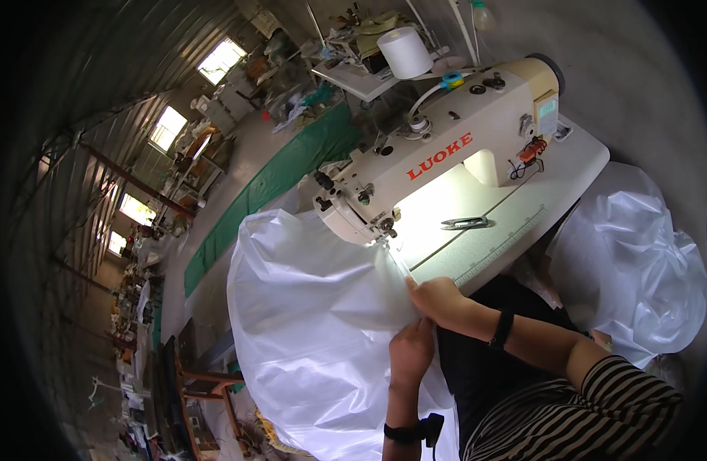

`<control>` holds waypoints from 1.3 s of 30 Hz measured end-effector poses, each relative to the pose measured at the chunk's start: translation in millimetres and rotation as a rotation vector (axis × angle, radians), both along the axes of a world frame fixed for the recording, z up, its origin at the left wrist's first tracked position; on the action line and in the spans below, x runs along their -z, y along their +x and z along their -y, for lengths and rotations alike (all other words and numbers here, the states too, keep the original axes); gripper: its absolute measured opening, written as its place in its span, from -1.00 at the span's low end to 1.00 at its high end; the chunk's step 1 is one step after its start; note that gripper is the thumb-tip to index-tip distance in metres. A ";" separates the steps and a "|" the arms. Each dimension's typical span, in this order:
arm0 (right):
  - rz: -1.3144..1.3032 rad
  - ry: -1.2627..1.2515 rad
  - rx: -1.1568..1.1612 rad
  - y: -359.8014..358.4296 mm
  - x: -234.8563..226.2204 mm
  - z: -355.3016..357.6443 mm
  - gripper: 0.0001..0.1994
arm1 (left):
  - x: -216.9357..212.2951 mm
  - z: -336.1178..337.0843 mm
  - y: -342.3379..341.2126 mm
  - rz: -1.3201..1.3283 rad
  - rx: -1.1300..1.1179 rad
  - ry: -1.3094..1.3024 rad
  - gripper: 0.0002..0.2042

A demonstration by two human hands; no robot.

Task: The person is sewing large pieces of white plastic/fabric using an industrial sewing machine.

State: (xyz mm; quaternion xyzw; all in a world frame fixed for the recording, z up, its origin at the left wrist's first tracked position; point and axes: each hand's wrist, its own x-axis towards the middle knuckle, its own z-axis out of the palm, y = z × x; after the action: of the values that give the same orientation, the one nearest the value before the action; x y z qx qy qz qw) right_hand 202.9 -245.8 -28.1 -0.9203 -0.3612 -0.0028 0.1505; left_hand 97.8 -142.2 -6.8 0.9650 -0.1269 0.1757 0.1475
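The white fabric (315, 323) is gripped at its edge by the right hand (438, 298) and the left hand (411, 349), fingers closed on folds, just below the needle of the cream sewing machine (438, 146). Scissors (465, 223) are laid on the machine table (522, 207). A thread cone (404, 52) is seen behind.

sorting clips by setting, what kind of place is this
Most likely a sewing workshop or small garment factory: an industrial sewing machine on its table, white fabric fed by both hands, and cluttered worktables down a long hall.
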 end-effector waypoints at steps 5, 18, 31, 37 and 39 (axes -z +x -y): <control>-0.046 0.028 0.004 48.3 0.2 -24.4 -0.66 | -0.6 -4.5 35.4 -0.003 -0.106 0.006 -0.90; -0.709 0.505 -0.241 -84.6 26.4 101.2 -0.74 | 9.8 -25.8 -107.7 -0.015 -0.486 -0.047 -0.65; -0.607 0.730 -0.029 -115.2 26.0 103.7 -0.79 | 46.4 -0.5 -144.3 -0.067 -0.282 -0.086 -0.48; -0.713 0.436 -0.181 -116.0 48.4 94.0 -0.70 | 77.0 9.2 -138.8 -0.133 -0.382 0.019 -0.37; -0.744 0.439 -0.254 -119.9 49.5 91.8 -0.72 | 81.1 -3.5 -143.9 -0.077 -0.395 0.049 -0.49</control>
State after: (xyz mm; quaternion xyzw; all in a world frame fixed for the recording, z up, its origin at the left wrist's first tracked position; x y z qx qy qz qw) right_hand 83.0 -337.6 -77.6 -0.7533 -0.3836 0.2704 0.4608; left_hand -46.1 -138.6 -87.9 0.9805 0.0665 0.1610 0.0914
